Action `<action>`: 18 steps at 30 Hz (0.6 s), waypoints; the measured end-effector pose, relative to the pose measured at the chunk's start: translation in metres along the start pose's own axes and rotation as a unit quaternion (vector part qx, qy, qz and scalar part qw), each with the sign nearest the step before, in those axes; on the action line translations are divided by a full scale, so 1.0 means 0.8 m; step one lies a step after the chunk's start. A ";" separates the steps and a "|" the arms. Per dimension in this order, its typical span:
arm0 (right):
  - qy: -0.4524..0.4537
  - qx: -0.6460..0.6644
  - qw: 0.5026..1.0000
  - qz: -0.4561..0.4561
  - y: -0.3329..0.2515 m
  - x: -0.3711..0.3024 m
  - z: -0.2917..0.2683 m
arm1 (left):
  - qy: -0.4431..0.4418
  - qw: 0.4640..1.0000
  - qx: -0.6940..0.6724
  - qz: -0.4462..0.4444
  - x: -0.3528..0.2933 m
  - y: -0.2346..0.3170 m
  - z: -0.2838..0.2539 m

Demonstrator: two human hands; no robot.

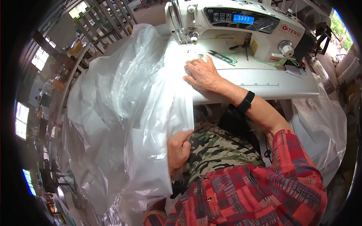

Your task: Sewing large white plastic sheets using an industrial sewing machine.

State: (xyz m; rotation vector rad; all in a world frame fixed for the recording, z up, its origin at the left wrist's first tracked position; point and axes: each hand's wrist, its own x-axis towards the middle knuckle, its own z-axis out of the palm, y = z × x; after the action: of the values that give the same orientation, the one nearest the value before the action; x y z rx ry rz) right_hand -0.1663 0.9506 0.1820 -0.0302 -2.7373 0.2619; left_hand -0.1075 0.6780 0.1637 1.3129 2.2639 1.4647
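Note:
A large translucent white plastic sheet [109, 94] runs from the sewing machine [241, 30] down over my lap's left side. Below the machine bed, my left hand [179, 152] is closed on the sheet's right edge, thumb on top. My right hand [203, 73] rests on the bed just in front of the needle area, its bent fingers gripping the same edge. Bright lamp glare washes out the sheet there, so the fingertips' hold is partly hidden. Just beyond my right hand lie dark thread snips [221, 56] with a green cord.
A lit control panel [241, 19] sits on the machine head, and a handwheel knob [286, 49] on its right. More plastic sheeting [320, 124] hangs at the right. A metal rack [100, 24] stands at the far left, beyond the sheet.

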 end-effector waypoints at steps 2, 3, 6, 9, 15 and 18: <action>-0.012 0.007 0.999 0.030 0.019 -0.009 -0.003 | -0.020 1.000 0.014 0.015 0.039 0.001 0.002; -0.016 0.024 0.999 0.024 0.009 -0.004 -0.002 | -0.014 0.999 0.043 0.009 0.044 0.007 -0.006; -0.023 0.027 0.998 0.046 0.020 -0.010 -0.005 | -0.015 0.998 0.050 0.043 0.088 -0.013 0.005; -0.020 0.036 0.999 0.025 0.009 -0.003 -0.002 | 0.009 0.995 0.089 0.045 0.112 -0.006 -0.002; -0.028 0.042 0.998 0.036 0.010 -0.003 -0.006 | 0.017 0.989 0.134 0.057 0.178 -0.020 0.011; 0.016 0.056 0.998 0.026 0.010 -0.001 0.005 | 0.018 0.984 0.166 0.062 0.202 -0.022 0.010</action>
State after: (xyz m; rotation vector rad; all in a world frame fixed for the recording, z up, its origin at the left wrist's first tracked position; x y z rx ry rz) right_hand -0.1673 0.9578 0.1766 -0.0734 -2.6880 0.4241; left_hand -0.2119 0.7983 0.1965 1.5508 2.5769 1.1868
